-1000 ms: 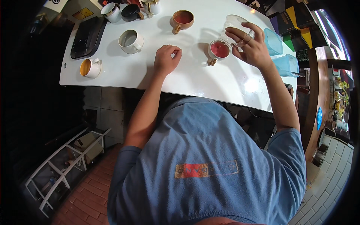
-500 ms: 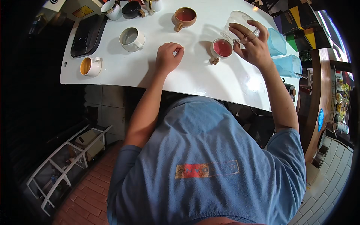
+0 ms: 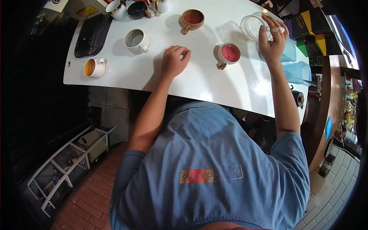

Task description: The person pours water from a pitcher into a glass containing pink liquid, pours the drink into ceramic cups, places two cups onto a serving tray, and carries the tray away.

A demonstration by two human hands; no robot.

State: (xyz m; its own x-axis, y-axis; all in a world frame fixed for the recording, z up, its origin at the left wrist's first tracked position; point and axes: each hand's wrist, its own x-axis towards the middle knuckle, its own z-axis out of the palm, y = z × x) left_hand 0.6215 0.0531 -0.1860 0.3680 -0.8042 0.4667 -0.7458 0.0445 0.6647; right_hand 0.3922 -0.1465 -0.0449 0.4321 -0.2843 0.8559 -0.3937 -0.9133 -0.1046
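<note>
My right hand (image 3: 273, 45) is closed around the handle of a clear glass pitcher (image 3: 250, 30), which looks nearly upright at the far right of the white table. Left of it sits a small cup (image 3: 230, 53) of reddish-pink drink, its handle toward me. Farther back, a brown cup (image 3: 193, 18) holds a darker red liquid. My left hand (image 3: 176, 60) rests on the table near the middle with its fingers curled in, and nothing shows in them. To its left stand a pale mug with a grey inside (image 3: 137, 41) and a white mug with a yellow inside (image 3: 96, 68).
A black flat device (image 3: 92, 36) lies at the left. Behind it are a white and brown mug (image 3: 116, 9) and a black cup (image 3: 138, 10). Blue translucent containers (image 3: 295, 73) line the right edge, near a round black object (image 3: 298, 98) and dark boxes (image 3: 312, 23).
The glass pitcher has moved right, away from the small cup, and is less tilted. The drink in that cup looks pinker and swirled. My left hand has stayed on the table.
</note>
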